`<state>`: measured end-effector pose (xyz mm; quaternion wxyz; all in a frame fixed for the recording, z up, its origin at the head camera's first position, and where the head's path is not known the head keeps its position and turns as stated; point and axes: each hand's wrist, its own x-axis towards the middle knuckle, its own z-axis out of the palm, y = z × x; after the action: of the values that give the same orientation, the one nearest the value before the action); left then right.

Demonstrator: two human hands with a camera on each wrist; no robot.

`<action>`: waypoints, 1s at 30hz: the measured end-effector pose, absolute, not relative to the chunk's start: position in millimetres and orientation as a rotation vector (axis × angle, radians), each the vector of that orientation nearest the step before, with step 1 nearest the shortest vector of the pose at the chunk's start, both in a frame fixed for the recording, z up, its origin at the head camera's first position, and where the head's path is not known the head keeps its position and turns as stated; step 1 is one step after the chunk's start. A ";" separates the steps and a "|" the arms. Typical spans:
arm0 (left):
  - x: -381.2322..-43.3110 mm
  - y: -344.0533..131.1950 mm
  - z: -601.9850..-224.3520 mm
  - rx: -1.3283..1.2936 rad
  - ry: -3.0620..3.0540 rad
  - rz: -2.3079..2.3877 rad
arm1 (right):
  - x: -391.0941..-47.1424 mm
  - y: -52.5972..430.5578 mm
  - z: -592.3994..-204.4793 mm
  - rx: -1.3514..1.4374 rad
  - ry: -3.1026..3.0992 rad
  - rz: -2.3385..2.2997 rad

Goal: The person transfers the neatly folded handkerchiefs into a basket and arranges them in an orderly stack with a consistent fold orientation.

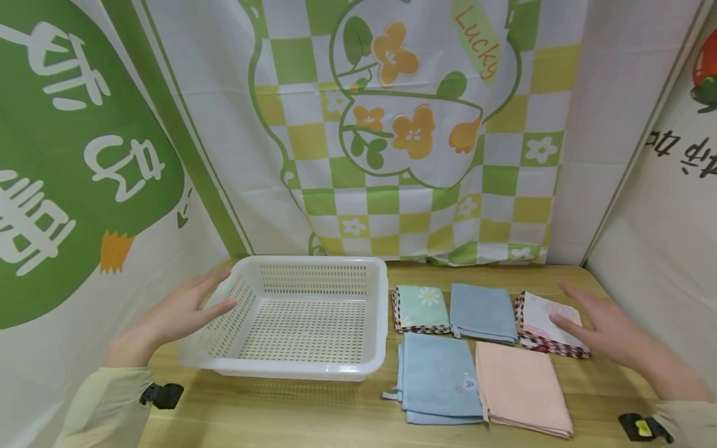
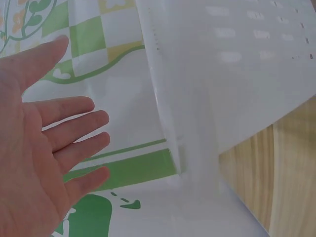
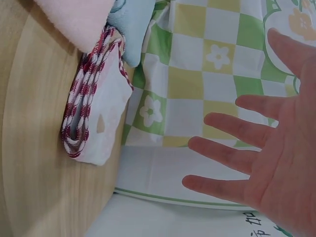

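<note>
My left hand hovers by the left side of a white plastic basket, palm turned inward and fingers straight. In the left wrist view its fingers are spread, with nothing held. On the other side, my right hand is held above a folded white and pink towel with a checked edge. The right wrist view shows its fingers spread apart and the same towel lying on the table beyond them. The basket has perforated walls and holds nothing.
Left of that towel lie a folded grey-blue towel and a mint towel with a daisy. In front are a light blue towel and a peach towel. Printed cloth walls enclose the wooden table.
</note>
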<state>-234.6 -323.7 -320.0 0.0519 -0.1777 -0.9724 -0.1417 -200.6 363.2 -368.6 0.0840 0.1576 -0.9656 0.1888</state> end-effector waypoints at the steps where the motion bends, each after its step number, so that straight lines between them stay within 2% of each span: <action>1: -234.7 -324.6 -320.5 -0.543 -2.953 -0.433 | -200.6 363.5 -369.8 0.471 -2.882 0.564; 30: -240.5 -343.2 -337.1 -0.502 -2.932 -0.511 | -197.1 364.1 -390.7 0.459 -2.939 0.587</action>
<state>-240.5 -343.2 -337.1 0.0615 -0.1661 -0.9696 -0.1691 -197.1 364.1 -390.7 0.0548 0.1512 -0.9678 0.1934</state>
